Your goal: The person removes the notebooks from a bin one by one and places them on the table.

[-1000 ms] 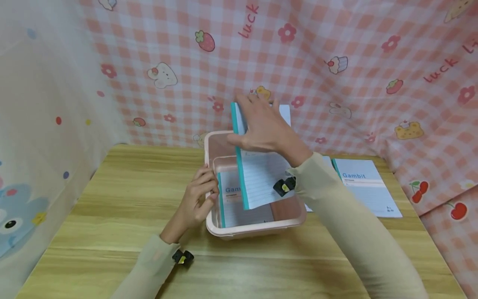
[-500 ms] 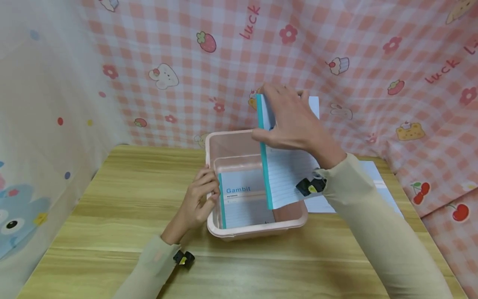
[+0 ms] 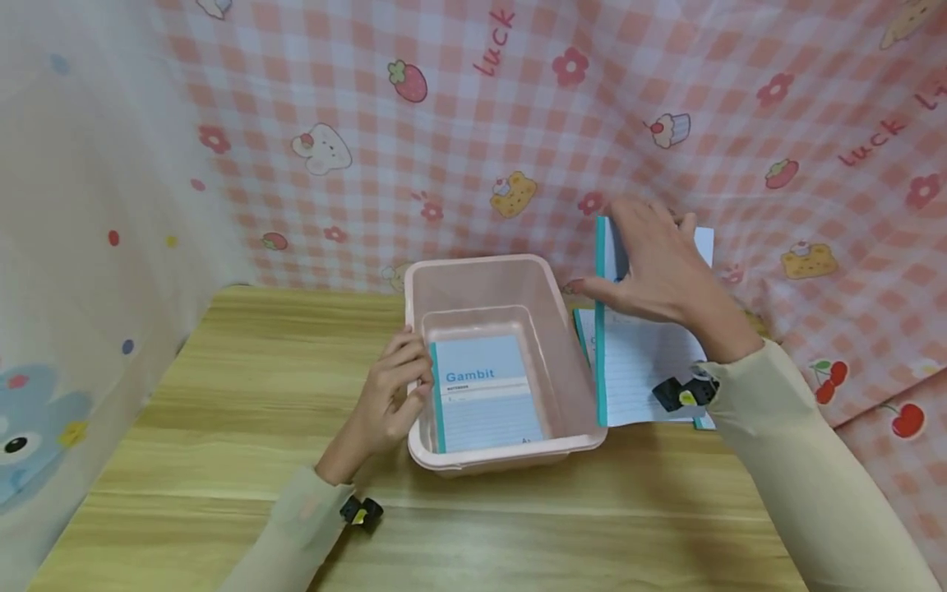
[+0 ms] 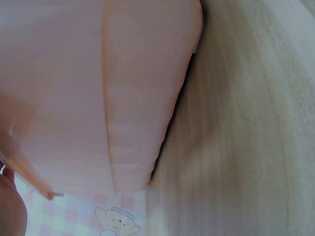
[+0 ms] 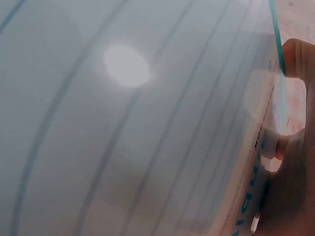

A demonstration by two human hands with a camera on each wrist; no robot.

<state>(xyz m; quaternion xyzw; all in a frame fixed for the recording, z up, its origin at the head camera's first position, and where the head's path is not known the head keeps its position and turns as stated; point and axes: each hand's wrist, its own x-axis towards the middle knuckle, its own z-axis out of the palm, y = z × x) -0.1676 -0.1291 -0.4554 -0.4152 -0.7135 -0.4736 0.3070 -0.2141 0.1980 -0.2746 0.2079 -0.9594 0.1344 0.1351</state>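
My right hand [image 3: 658, 267] holds a white-and-blue notebook [image 3: 644, 370] with a teal spine, fingers over its top edge and thumb at the spine side. It stands nearly upright just right of the pink plastic bin [image 3: 481, 284]. Its lined cover [image 5: 128, 132] fills most of the right wrist view. At the bin's left rim, my left hand [image 3: 392, 390] grips with curled fingers. A similar notebook marked "Gambit" [image 3: 484, 403] lies flat on the bin's floor. In the left wrist view, the bin's outer wall [image 4: 133, 98] shows close up.
Behind the held notebook, another notebook [image 3: 582, 322] lies on the wooden table [image 3: 296, 353], mostly hidden. A teal-edged corner of a further notebook [image 3: 705, 424] shows near the right wrist. A checked pink curtain [image 3: 459, 148] hangs behind the table.
My right hand has carried the notebook rightward, from over the bin to over the notebooks at its right, and slightly lower. The notebook inside the bin is now fully uncovered. My left hand has stayed put.
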